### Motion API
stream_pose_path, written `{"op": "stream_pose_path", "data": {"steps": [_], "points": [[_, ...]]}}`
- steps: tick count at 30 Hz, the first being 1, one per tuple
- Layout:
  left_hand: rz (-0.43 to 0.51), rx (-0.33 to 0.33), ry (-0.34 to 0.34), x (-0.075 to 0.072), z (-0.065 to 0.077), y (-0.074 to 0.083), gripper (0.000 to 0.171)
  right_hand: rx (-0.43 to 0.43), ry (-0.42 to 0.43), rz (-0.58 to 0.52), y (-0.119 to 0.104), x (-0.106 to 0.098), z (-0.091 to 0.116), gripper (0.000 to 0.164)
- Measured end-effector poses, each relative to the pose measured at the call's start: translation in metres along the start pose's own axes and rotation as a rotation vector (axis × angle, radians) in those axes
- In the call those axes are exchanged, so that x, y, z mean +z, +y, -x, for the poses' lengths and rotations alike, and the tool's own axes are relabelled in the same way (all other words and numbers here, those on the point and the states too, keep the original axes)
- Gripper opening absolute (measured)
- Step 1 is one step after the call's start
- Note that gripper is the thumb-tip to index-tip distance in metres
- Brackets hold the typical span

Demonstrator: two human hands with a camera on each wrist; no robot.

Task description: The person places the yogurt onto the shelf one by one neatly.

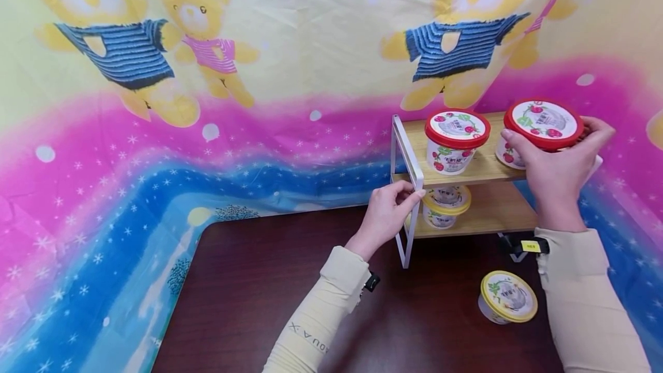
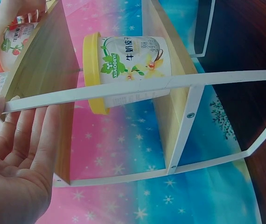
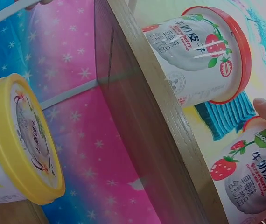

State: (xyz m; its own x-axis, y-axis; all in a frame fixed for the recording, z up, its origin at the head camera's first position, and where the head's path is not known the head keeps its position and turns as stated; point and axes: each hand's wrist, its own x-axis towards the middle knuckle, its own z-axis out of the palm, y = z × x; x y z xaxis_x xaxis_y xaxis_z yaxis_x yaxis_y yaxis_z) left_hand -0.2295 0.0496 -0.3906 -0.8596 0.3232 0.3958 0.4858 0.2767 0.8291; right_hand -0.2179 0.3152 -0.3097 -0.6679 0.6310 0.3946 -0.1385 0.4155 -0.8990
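Observation:
A two-tier rack with wooden shelves (image 1: 479,203) and a white metal frame (image 1: 409,154) stands at the table's back right. My left hand (image 1: 385,212) pinches the frame's left side between thumb and fingers, as the left wrist view also shows. On the upper shelf, my right hand (image 1: 561,177) grips a red-lidded strawberry tub (image 1: 544,122) at the right end, its thumb on the near left side. Another red-lidded tub (image 1: 456,140) sits upright to its left. A yellow-lidded tub (image 2: 133,70) rests on the lower shelf at the left, partly hidden from above by the upper shelf.
A second yellow-lidded tub (image 1: 507,298) stands on the dark brown table (image 1: 269,292), in front of the rack and near the right sleeve. A cloth backdrop (image 1: 300,131) printed with bears hangs close behind the rack and around the table's sides.

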Motion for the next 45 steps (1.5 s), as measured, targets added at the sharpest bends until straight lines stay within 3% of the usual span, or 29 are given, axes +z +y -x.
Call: {"op": "stream_pose_path", "data": {"steps": [26, 45], "points": [[-0.001, -0.008, 0.0, 0.001, 0.0, 0.0, 0.023, 0.088, -0.035, 0.004, 0.002, -0.002, -0.007, 0.083], [0.003, 0.002, 0.001, 0.001, 0.0, -0.002, 0.023, 0.052, -0.061, -0.042, 0.009, 0.001, -0.008, 0.084]]}}
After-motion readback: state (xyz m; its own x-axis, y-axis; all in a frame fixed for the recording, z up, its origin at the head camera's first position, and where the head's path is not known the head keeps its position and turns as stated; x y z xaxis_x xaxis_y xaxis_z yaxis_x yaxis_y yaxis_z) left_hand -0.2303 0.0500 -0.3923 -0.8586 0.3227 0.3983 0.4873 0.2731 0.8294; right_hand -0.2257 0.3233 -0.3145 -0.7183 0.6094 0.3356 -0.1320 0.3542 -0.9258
